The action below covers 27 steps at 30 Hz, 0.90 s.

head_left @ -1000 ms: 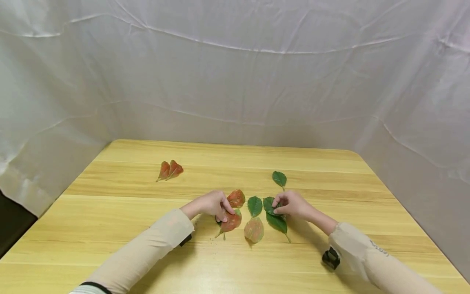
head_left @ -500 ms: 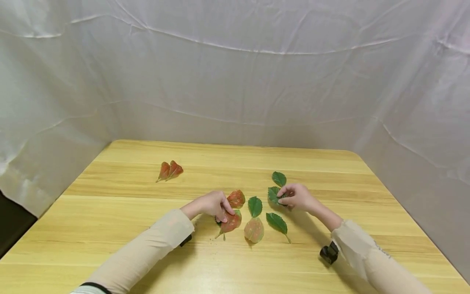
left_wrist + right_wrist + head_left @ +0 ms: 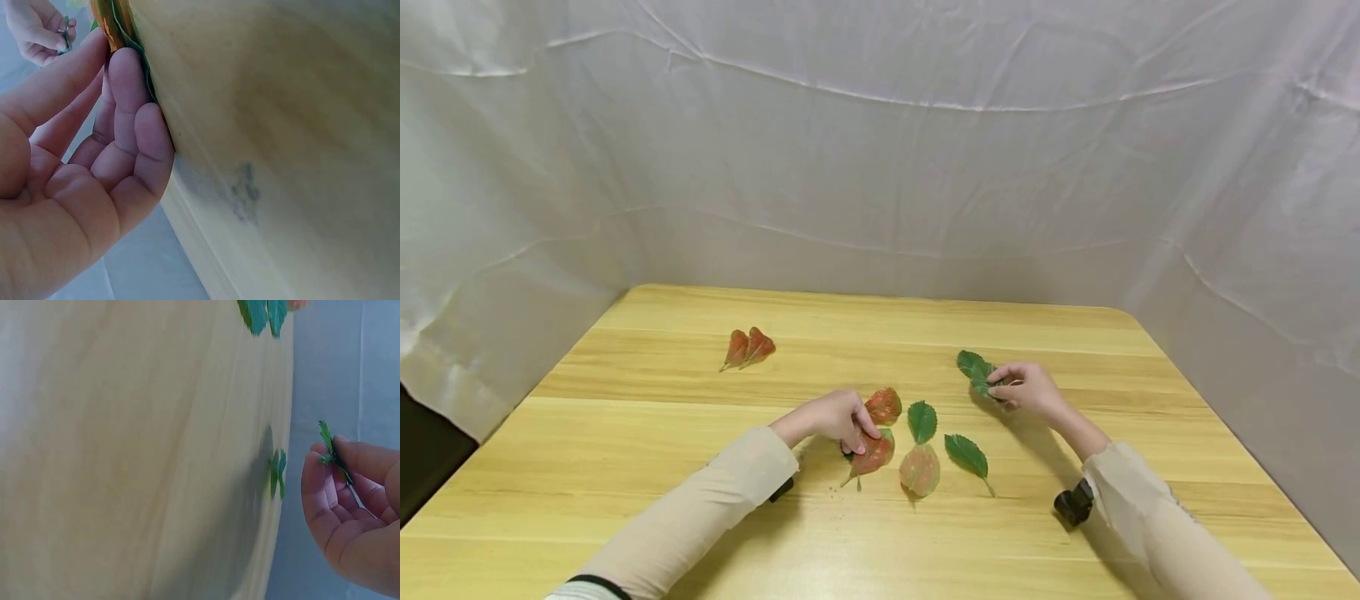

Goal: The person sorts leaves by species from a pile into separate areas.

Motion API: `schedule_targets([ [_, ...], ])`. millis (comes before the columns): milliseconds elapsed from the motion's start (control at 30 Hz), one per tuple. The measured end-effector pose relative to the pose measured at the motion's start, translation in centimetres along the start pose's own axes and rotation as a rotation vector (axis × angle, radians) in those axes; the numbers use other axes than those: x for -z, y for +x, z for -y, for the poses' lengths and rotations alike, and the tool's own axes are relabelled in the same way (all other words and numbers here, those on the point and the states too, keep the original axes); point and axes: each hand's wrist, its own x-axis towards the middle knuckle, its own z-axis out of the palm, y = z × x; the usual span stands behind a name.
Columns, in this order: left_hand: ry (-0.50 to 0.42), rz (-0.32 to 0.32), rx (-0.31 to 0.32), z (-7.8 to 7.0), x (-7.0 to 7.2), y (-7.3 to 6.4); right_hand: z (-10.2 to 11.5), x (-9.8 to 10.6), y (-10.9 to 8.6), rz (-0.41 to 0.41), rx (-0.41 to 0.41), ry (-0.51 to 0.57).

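My left hand [image 3: 833, 417] pinches a red leaf [image 3: 876, 454] low over the table. The left wrist view shows a green leaf edge [image 3: 147, 75] under the orange-red one [image 3: 107, 24] at those fingertips. Between thumb and fingers of my right hand [image 3: 1032, 390] is a serrated green leaf [image 3: 981, 380]. The right wrist view has this leaf [image 3: 326, 440] raised off the wood, its shadow on the table. Just behind it lies another green leaf [image 3: 967, 360], which it partly overlaps in the head view.
Another red leaf [image 3: 883, 406] lies beyond my left fingertips. Between the hands are a green leaf [image 3: 922, 422] and a pale orange leaf [image 3: 919, 471]; a larger green leaf [image 3: 966, 454] lies right of them. Two red leaves [image 3: 748, 347] rest far left. Grey cloth [image 3: 880, 167] walls the wooden table.
My right hand has lifted the serrated leaf off the larger green leaf and carried it away from me and slightly right, to the far green leaf. The left hand has stayed in place.
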Motion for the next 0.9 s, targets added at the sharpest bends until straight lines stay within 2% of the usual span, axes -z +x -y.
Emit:
schedule_targets([
  [333,0.002,0.005,0.009,-0.1,0.0,0.0,-0.4,1.3,1.9,-0.098,-0.05,0.004],
  [667,0.002,0.009,0.006,-0.1,0.1,0.1,-0.9,1.5,4.1,-0.151,-0.124,0.037],
  [900,-0.002,0.012,0.017,-0.1,0.1,0.1,-1.4,1.8,5.0,-0.178,-0.173,0.01],
])
